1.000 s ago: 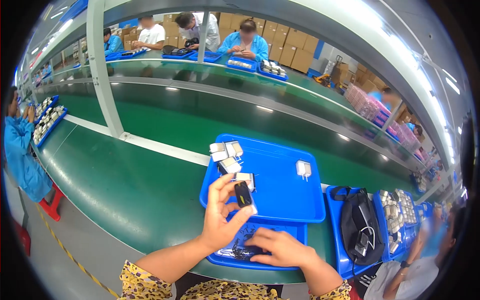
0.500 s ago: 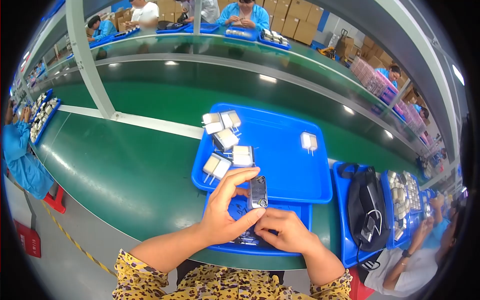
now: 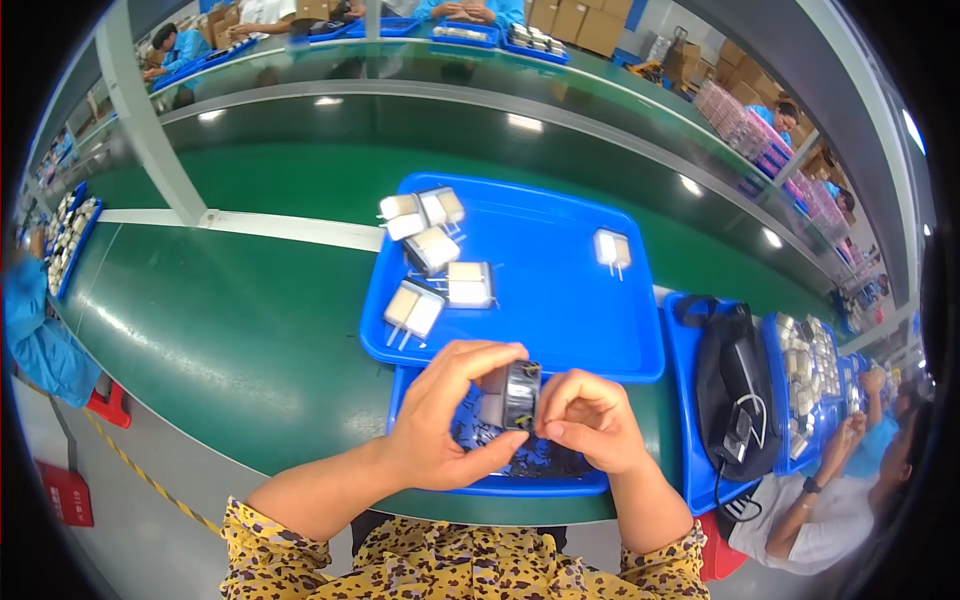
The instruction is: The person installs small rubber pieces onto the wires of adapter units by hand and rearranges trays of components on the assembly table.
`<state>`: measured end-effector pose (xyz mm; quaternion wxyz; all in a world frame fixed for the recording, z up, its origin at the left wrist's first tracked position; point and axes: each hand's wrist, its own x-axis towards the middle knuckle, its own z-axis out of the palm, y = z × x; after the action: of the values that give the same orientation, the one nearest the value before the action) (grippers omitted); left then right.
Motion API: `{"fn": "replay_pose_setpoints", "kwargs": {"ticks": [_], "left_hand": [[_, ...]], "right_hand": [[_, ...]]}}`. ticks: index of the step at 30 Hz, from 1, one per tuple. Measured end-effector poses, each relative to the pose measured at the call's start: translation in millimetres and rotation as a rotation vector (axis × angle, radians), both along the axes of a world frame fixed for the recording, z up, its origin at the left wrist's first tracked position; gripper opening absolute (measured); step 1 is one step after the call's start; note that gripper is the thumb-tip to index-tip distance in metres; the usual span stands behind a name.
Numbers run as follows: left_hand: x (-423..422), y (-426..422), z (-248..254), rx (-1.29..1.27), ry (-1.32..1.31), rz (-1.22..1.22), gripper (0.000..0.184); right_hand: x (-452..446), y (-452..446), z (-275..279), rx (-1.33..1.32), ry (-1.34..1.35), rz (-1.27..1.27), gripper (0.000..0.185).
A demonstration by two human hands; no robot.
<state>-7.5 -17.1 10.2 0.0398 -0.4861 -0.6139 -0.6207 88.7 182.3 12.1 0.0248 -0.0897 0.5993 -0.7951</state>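
Between the thumb and fingers of my left hand (image 3: 445,415) is a small block-shaped housing (image 3: 521,396), its black side turned to the right. My right hand (image 3: 592,418) is pinched at the right side of the housing; what its fingertips hold is too small to make out. Under both hands lies a lower blue tray (image 3: 480,484) with small black pieces (image 3: 545,460). Beyond it is a larger blue tray (image 3: 560,345), where several white plug adapters (image 3: 469,285) lie at the left and a lone one (image 3: 612,249) at the upper right.
To the right, a blue tray (image 3: 694,450) holds a black bag (image 3: 728,390) and a cable; another tray (image 3: 782,400) holds many adapters. A person with a wristwatch (image 3: 812,485) sits at the far right. A metal post (image 3: 150,130) stands at the left, with people beyond the line.
My right hand has risen from the black pieces in the lower tray to the housing. My left hand has turned the housing. The view has tilted down.
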Motion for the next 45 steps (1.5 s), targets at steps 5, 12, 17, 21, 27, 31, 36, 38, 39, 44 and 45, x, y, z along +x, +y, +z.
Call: {"fn": "replay_pose_setpoints", "kwargs": {"ticks": [5, 12, 17, 21, 27, 31, 36, 38, 39, 44, 45], "left_hand": [[6, 5, -3, -0.030, 0.067, 0.020, 0.063], [4, 5, -9, -0.025, 0.009, -0.002, 0.064], [6, 5, -10, -0.014, -0.011, -0.031, 0.062], [5, 8, -14, 0.024, 0.019, -0.040, 0.060], [14, 8, -10, 0.060, -0.106, -0.141, 0.058], [15, 4, -6, -0.025, -0.190, -0.187, 0.059], [15, 10, -12, 0.013, -0.101, -0.178, 0.056], [15, 11, -12, 0.035, -0.023, -0.185, 0.058], [15, 11, -12, 0.035, -0.024, -0.184, 0.058], [17, 8, -9, -0.098, -0.092, -0.231, 0.061], [16, 8, -9, -0.099, -0.096, -0.241, 0.061]], "right_hand": [[6, 1, -6, 0.265, -0.056, -0.147, 0.013], [-3, -14, -7, 0.776, 0.104, -0.221, 0.023], [0, -23, 3, 0.844, 0.111, -0.237, 0.021], [-2, -18, -4, 0.849, 0.257, -0.268, 0.018], [0, -7, -5, 0.677, 0.230, -0.331, 0.013], [1, -1, -10, 0.510, 0.195, -0.475, 0.008], [-2, 1, -6, 0.411, 0.215, -0.608, 0.008], [-2, 1, -8, 0.381, 0.189, -0.619, 0.009], [-2, 1, -8, 0.352, 0.181, -0.610, 0.009], [-2, -2, -6, 0.279, 0.206, -0.589, 0.010], [-2, -2, -5, 0.235, 0.198, -0.590, 0.011]]}}
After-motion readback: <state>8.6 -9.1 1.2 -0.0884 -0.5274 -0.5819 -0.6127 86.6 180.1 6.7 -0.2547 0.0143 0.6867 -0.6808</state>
